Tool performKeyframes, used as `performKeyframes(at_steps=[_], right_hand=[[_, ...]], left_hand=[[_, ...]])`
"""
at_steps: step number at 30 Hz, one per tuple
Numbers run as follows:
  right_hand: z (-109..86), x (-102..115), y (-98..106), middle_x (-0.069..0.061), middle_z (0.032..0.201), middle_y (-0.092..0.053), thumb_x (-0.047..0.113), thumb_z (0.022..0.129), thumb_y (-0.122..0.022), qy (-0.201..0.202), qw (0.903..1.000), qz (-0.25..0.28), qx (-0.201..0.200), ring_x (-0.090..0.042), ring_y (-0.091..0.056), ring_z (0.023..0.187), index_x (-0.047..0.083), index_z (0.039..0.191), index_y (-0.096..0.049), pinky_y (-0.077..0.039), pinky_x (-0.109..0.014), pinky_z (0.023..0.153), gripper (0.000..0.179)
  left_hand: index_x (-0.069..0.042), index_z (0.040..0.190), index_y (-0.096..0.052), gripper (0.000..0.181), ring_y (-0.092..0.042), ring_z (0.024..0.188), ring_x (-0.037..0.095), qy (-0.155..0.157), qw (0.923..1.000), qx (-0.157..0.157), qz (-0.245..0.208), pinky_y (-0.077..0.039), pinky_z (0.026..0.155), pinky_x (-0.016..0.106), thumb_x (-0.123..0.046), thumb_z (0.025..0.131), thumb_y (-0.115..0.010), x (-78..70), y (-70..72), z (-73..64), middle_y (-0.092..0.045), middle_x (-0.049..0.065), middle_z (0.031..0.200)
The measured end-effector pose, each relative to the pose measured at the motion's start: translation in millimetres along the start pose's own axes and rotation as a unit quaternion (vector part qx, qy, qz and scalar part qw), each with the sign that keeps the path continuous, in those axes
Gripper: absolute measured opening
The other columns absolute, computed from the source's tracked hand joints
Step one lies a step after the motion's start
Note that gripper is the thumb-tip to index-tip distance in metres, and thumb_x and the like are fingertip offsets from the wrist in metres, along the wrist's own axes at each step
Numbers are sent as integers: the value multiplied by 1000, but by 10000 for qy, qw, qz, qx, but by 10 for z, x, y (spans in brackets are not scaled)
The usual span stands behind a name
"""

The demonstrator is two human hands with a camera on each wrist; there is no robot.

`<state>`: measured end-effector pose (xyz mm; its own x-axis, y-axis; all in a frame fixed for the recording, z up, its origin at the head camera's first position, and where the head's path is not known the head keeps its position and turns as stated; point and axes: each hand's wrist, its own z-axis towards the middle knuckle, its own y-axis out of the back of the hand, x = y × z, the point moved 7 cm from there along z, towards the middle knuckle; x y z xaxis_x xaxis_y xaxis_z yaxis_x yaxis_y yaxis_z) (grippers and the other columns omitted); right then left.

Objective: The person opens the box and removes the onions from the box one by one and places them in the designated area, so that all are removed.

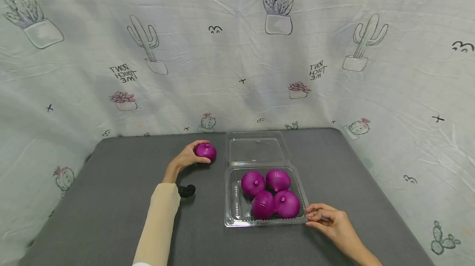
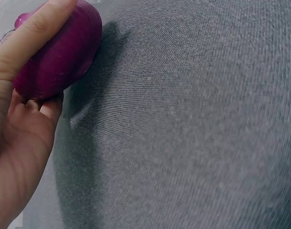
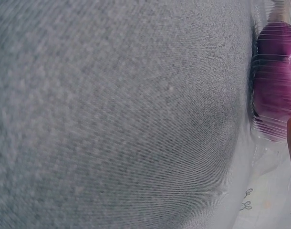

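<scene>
My left hand (image 1: 188,156) grips a purple onion (image 1: 206,151) at the back of the table, left of the clear plastic box. In the left wrist view the thumb lies across that onion (image 2: 64,52), with fingers beneath it. The hinged clear plastic box (image 1: 237,221) lies with its lid (image 1: 256,150) folded back away from me. Several more purple onions (image 1: 286,204) sit together in its base, leaving a strip at the left side bare. At the box's front right corner, my right hand (image 1: 332,222) pinches the rim between thumb and fingers.
Grey cloth covers the table (image 1: 100,200). A black rounded object (image 1: 186,191) shows beside the left sleeve (image 1: 157,220). Behind and along both sides hangs a pale curtain (image 1: 237,51) printed with cacti.
</scene>
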<state>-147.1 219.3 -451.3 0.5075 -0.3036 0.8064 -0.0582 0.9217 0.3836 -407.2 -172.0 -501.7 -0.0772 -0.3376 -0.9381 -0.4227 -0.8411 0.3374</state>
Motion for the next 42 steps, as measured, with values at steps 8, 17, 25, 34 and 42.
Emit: performKeyframes(at_steps=[8,17,25,34,42], right_hand=[[-8,14,8,-20,97,-64,-14,70,-75,103,9998,-117,-112,-5,-66,92,3,76,-68,-55,-24,68,19],[-16,22,20,-19,94,-65,-16,67,-76,275,9991,-215,-258,-5,-67,88,3,75,-68,-55,-23,67,22],[7,-4,79,-21,92,-65,-16,66,-76,376,9986,-316,-210,-5,-67,85,4,75,-68,-55,-23,65,24],[28,-75,180,-18,91,-66,-15,67,-77,123,9980,-572,-231,-5,-67,85,6,74,-68,-55,-23,66,23],[146,-126,260,-23,98,-62,-14,71,-74,383,9979,-214,482,-10,-67,90,5,80,-67,-55,-25,70,22]], left_hand=[[-11,146,-39,82,-44,117,37,-8,9985,5,539,-47,79,36,-14,77,-82,-16,9,-18,-36,24,143],[-8,146,-38,84,-44,120,41,-142,9972,-86,728,-48,85,45,-15,76,-83,-49,9,-19,-38,25,142],[-5,146,-37,85,-44,121,42,-188,9968,-68,773,-47,88,45,-13,75,-82,-94,-5,-46,-38,26,142],[-9,147,-37,84,-44,121,41,-103,9960,-172,874,-49,85,45,-16,76,-82,-42,-21,-37,-38,24,142],[-10,148,-35,86,-42,122,41,-59,9957,-114,917,-48,86,45,-20,77,-82,-39,13,-6,-35,24,144]])
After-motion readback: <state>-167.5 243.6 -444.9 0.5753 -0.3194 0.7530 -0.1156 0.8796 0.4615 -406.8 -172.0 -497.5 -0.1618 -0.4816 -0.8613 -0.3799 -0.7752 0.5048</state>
